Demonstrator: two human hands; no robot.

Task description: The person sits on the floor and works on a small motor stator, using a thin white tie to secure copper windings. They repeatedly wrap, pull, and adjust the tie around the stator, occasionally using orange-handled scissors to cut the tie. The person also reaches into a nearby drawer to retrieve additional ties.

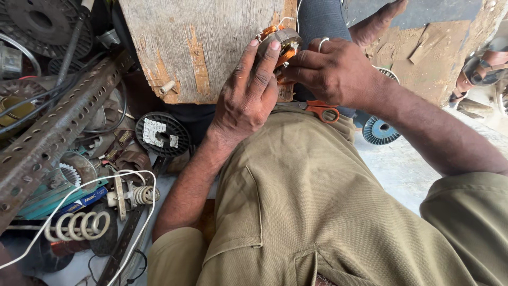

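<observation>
My left hand (247, 90) and my right hand (333, 71) together hold a small round motor stator (283, 42) with orange copper windings, pressed against a worn wooden block (196, 42). The left fingers wrap its left side and top. On the stator's right side my right fingers pinch it, with a thin white wire looping over that hand. Orange-handled scissors (323, 110) lie on my lap just under the right hand. I wear olive-green clothes.
A perforated rusty metal bar (58, 127) slants across the left. Around it lie a black spool (161, 133), coiled white sleeving (76, 225), white wire and scrap parts. A blue fan wheel (378, 131) rests on the floor at right. Another person's foot (378, 24) shows at top.
</observation>
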